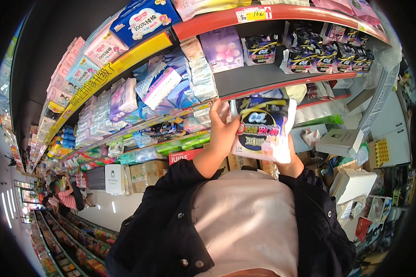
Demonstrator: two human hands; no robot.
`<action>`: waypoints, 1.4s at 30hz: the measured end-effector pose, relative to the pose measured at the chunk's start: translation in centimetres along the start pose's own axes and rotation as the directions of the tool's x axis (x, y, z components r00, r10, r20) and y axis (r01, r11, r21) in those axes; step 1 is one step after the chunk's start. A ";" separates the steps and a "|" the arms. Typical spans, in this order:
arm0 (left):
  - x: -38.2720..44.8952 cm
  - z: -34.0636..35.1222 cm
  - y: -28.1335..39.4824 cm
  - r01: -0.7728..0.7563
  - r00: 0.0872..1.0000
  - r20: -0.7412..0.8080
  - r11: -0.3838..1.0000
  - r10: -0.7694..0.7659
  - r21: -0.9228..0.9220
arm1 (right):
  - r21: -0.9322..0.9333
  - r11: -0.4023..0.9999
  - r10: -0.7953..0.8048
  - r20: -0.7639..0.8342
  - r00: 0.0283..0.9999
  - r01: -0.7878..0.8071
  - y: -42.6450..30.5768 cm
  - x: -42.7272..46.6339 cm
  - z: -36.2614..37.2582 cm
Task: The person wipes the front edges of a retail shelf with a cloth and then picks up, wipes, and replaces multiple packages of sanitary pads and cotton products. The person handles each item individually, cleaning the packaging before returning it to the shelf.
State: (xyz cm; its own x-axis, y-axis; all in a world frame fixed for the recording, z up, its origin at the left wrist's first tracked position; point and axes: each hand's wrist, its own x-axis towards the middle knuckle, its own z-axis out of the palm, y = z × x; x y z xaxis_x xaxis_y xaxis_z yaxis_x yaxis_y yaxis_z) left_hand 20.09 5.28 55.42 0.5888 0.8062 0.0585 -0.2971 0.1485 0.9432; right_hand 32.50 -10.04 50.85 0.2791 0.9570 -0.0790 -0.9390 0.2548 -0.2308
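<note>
Between both hands I hold a black, purple and white plastic pack of sanitary pants, its printed front towards me. My left hand grips the pack's left edge, thumb pressed against the front. At the lower right, my right hand supports the pack from its side, with most of the fingers hidden behind it. Past the pack is a shelf with a red edge strip. Similar black packs stand in rows on that shelf, beside a single similar pack and a purple bag.
Tissue packs and boxed cotton goods fill the shelving to the left. Cardboard cartons sit on the floor below. White boxes and loose plastic clutter the right side. Down the aisle is another person.
</note>
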 end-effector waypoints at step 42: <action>0.4 -5.4 3.2 0.417 0.869 0.493 0.611 -0.051 -0.672 | -0.752 -0.475 -0.156 0.583 0.797 0.457 -0.6 1.1 10.1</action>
State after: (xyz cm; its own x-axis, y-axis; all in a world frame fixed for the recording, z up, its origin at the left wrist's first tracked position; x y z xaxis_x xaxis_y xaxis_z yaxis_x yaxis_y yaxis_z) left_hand 15.28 9.13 56.66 0.8970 0.4105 0.1641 -0.4415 0.8123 0.3811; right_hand 31.31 -7.70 60.67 0.2522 0.8039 0.5387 0.7243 0.2123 -0.6559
